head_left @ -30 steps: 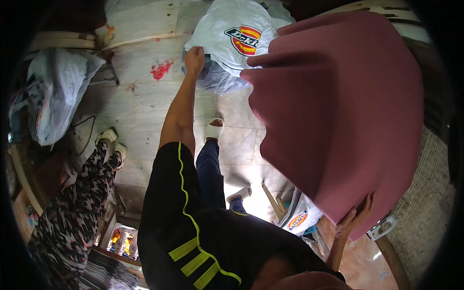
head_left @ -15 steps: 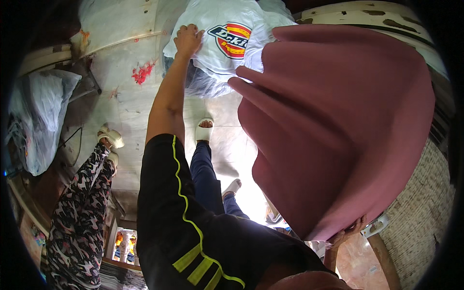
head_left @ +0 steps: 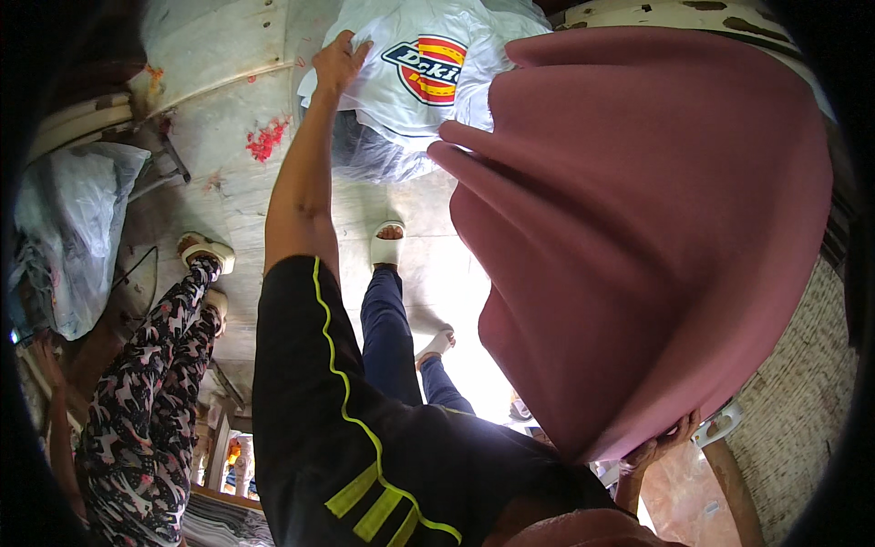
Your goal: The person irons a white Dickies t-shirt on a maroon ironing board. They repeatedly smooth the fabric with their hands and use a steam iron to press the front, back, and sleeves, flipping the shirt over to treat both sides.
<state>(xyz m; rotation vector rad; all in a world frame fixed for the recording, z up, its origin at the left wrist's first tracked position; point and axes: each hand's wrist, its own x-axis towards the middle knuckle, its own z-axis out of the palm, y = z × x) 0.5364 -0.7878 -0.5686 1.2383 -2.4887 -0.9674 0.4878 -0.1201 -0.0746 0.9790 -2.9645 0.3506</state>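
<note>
My left hand reaches far forward on a bare arm and lies on the left part of a white printed T-shirt. Its thumb stands apart from the fingers. Under the shirt is a clear plastic-wrapped bundle. A large maroon cloth fills the right side and overlaps the shirt's right edge. At the cloth's lower corner is my right hand, its bare forearm rising from the lower edge. Its fingers are partly hidden by the cloth, so their grip is unclear. A white handle-like loop sits beside it.
To the left stands a person in patterned trousers, a hand low beside them. A filled plastic bag stands farther left. Red marks stain the tiled floor. A textured woven-looking surface lies at the right.
My left hand has moved slightly left and farther away over the T-shirt, and the shirt has shifted a little the same way. At the left, the other person's hand has come into view.
</note>
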